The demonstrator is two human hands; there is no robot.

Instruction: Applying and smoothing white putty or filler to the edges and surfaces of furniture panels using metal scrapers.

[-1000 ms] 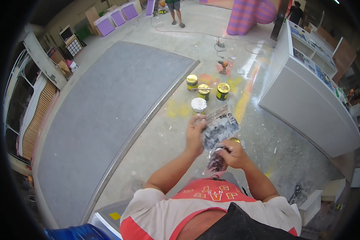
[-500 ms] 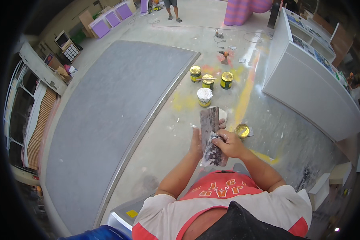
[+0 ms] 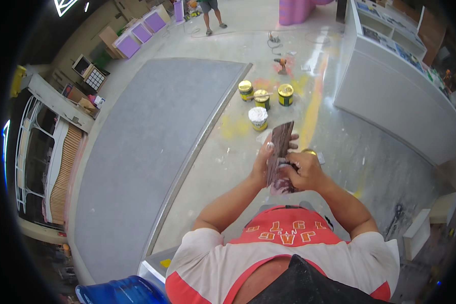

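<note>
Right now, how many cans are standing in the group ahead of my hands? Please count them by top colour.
Gold-topped cans: 3
White-topped can: 1
Total: 4, not counting the partly hidden gold round piece beside the right hand.

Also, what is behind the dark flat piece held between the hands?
Fingers of the left hand show past the right edge of the dark flat piece; the rest behind it is covered.

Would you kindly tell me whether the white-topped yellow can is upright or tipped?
Upright: the round yellow can has its white heap uppermost, side below.
</note>
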